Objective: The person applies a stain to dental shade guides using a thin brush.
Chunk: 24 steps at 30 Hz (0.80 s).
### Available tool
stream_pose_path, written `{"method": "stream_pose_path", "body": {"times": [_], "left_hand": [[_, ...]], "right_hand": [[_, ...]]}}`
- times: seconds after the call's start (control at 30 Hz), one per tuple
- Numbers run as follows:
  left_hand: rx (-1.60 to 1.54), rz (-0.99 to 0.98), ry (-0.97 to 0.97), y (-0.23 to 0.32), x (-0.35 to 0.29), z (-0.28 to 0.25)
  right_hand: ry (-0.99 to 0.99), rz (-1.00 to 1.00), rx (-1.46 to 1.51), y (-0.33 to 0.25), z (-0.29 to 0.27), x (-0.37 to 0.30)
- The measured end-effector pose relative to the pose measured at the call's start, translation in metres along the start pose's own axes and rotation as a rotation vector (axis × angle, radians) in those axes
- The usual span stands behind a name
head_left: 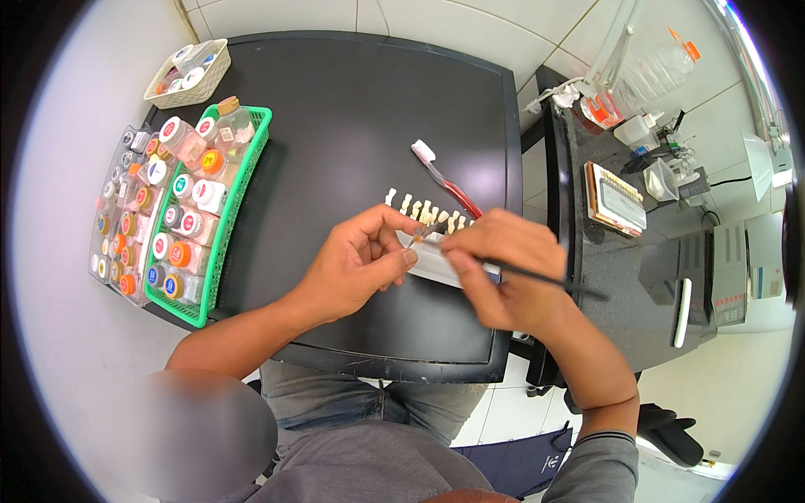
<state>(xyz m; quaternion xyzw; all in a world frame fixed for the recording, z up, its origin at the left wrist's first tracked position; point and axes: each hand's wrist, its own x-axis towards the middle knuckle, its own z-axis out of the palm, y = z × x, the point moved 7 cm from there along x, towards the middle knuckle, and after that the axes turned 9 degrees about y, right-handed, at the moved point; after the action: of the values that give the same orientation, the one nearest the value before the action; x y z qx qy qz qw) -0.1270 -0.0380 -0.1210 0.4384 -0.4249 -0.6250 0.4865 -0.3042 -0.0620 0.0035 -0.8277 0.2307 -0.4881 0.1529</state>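
Observation:
My left hand (365,256) is closed in a pinch on a small piece with an orange spot (416,241), too small to name surely. Opposite it, my right hand (511,268) grips a slim black-handled tool (553,280), its front end close to that piece; the hand is slightly blurred. Just beyond my fingers lies a tooth shade guide, its row of cream tooth-shaped tabs (408,204) fanned out from a pale holder (440,267), partly hidden by both hands. A toothbrush (444,180) with a red and clear handle lies past the tabs, bristles at its far end.
The black table (335,109) carries a green basket (220,243) of capped jars at left, a clear box (126,210) of small bottles beside it, and a cream basket (189,88) behind. On a right-hand counter (620,277) stand another shade guide (616,201) and a large clear bottle (658,80).

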Motion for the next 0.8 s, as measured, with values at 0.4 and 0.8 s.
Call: {"method": "stream_pose_path", "body": {"times": [0.4,0.8], "left_hand": [[0.017,-0.012,-0.010,-0.001,-0.001,0.001],[0.012,-0.005,-0.008,-0.001,0.000,0.000]], "right_hand": [[0.048,0.048,-0.064,0.008,-0.006,0.001],[0.029,0.042,-0.062,0.008,-0.006,0.001]]}}
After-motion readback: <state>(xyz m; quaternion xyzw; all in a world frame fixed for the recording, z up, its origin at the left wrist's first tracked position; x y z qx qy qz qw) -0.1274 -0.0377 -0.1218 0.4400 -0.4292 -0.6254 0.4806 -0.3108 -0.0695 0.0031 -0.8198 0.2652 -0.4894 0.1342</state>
